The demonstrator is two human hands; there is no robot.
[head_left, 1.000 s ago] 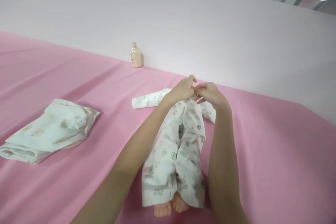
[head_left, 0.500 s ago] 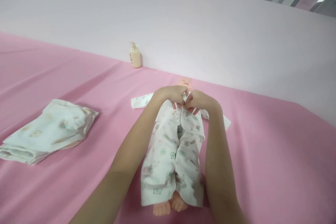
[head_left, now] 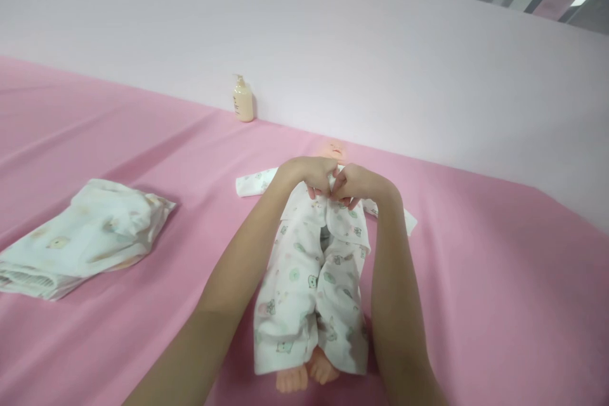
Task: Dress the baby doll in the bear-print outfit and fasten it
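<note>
Pink sheeting [head_left: 490, 279] supports a dressed baby doll [head_left: 295, 292], feet [head_left: 292, 379] near, whose animal-print shirt [head_left: 346, 221] our left hand [head_left: 318, 172] and right hand [head_left: 358, 183] pinch, apparently so its front meets.

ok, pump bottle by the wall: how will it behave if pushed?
The pump bottle would probably tip if pushed high up: it's upright and taller than wide. Its side looks smooth, so it may be a bit slippery to grip. The pink sheet beneath looks like soft cloth with folds, so it might drag rather than glide.
</note>
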